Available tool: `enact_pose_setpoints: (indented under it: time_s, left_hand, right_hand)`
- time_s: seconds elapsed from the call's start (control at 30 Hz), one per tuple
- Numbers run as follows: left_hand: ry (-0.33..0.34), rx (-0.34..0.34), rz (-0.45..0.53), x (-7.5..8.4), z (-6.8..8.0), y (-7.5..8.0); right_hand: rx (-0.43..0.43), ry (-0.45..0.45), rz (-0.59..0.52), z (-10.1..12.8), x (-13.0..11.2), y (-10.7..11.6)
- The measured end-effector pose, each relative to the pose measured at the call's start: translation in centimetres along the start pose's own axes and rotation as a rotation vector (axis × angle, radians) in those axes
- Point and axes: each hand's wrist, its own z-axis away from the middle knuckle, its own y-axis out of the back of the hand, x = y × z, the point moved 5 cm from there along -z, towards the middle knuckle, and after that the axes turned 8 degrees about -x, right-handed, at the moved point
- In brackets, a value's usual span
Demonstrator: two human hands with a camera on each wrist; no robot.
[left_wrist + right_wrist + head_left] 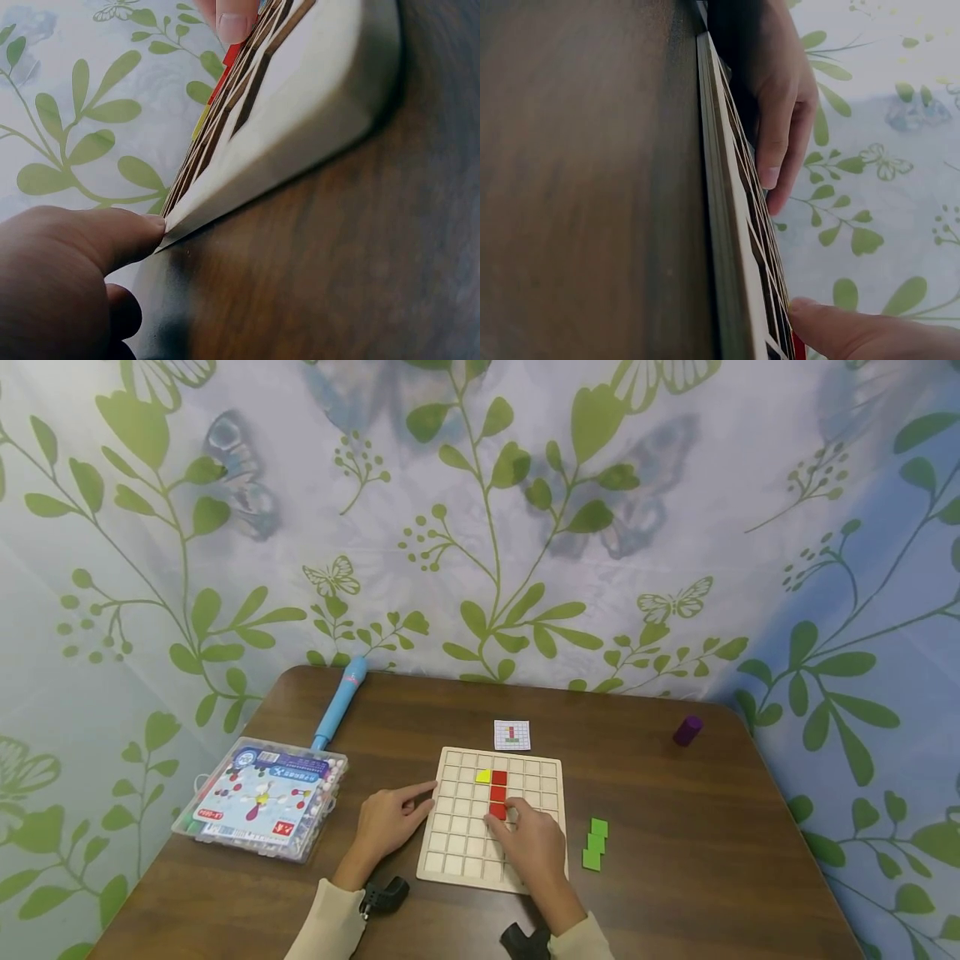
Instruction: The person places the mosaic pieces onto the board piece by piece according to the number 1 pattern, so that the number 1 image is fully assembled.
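A square wooden grid board [457, 867] lies flat on the table. Three red square tiles [498, 777] run down one column of it, with a yellow tile [483, 776], rounded on one side, left of the top one. My right hand [534, 843] is over the board, thumb and forefinger pinching the lowest red tile [497, 811] at its sides. At the board's left edge, the fingertips of my left hand [386, 821] touch the rim. The left wrist view shows its thumb [127, 238] against the board's corner. Several green square tiles [596, 843] lie right of the board.
Behind the board lies a small pattern card [512, 735]. On the left are a clear plastic case [262, 797] with a printed label and a light blue stick-like object [341, 702]. A purple cylinder [687, 731] stands at the far right of the brown table [697, 860].
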Motion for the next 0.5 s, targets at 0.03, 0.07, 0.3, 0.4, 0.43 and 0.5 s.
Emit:
enact_pose_setpoints:
  time_s: [0.03, 0.07, 0.3, 0.4, 0.43, 0.5]
  left_hand:
    - [-0.001, -0.001, -0.002, 0.00, 0.02, 0.02]
    - [-0.003, 0.000, -0.002, 0.01, 0.02, 0.04]
    - [-0.014, 0.009, 0.002, 0.06, 0.10, 0.10]
    - [-0.016, 0.007, 0.002, 0.10, 0.07, 0.09]
    - [-0.016, 0.005, 0.002, 0.09, 0.06, 0.07]
    - [-0.015, 0.001, 0.001, 0.15, 0.04, 0.10]
  right_hand:
    - [0.003, 0.004, 0.005, 0.02, -0.03, -0.01]
    - [0.006, 0.008, 0.011, 0.03, -0.06, -0.02]
    - [0.027, 0.027, 0.041, 0.09, -0.32, -0.11]
    - [0.040, 0.025, 0.049, 0.10, -0.39, -0.05]
    - [0.044, 0.024, 0.051, 0.12, -0.40, -0.01]
    - [0.052, 0.027, 0.051, 0.15, -0.43, 0.05]
